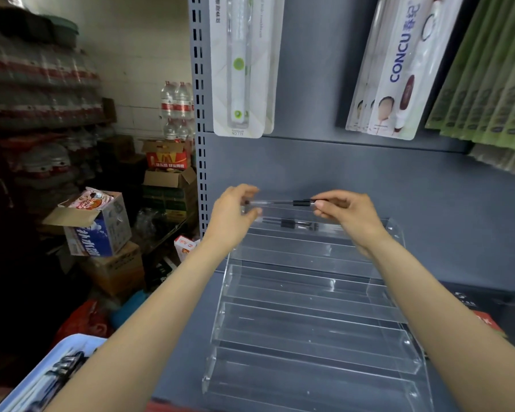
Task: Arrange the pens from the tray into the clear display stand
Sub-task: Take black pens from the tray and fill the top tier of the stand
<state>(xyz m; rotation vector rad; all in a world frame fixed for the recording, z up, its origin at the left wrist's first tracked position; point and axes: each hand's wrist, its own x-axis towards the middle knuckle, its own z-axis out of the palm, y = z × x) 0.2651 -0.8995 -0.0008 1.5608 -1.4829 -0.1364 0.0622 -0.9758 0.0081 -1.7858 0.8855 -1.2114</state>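
grey shelf [188, 337]; clear display stand [309, 337] on it; dark box [482, 301] at right

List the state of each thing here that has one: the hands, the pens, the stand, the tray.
Left hand: pinches one end of the held pen.
Right hand: pinches the other end.
Held pen: level, above the top tier.
Second pen: lying in the top tier.
Clear display stand: upright, lower tiers unfilled.
Tray: still holds pens.
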